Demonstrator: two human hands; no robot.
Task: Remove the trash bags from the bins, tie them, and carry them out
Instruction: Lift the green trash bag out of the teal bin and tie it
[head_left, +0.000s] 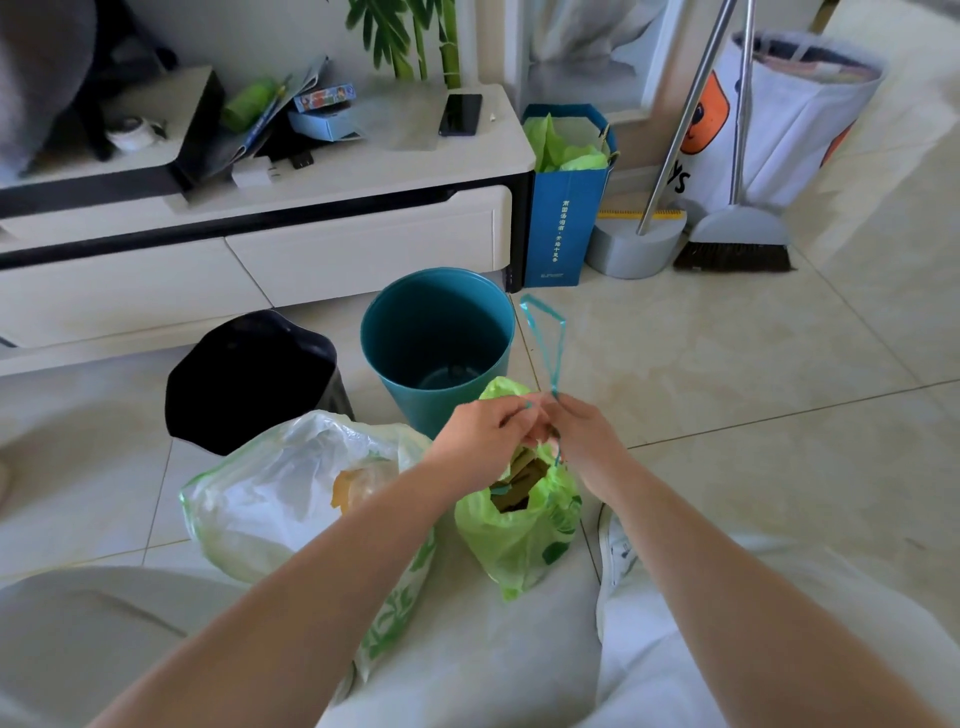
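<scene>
Your left hand (485, 434) and right hand (584, 441) pinch the thin teal drawstring (545, 343) together — its loop stands upward above the small green plastic trash bag (519, 535).

— Where does everything sit around the empty bin (437, 343)?

— The lined bin (249, 379) is left of it, the cabinet (260, 249) behind both. Two trash bags lie before it: the big bag (280, 493) front-left, the small bag (519, 525) directly in front. A paper bag (563, 218) stands behind-right, a broom (735, 244) farther right.

phone (460, 114) on low cabinet (363, 171); broom (735, 244), perhaps a dustpan (636, 249), blue paper bag (563, 218)
</scene>
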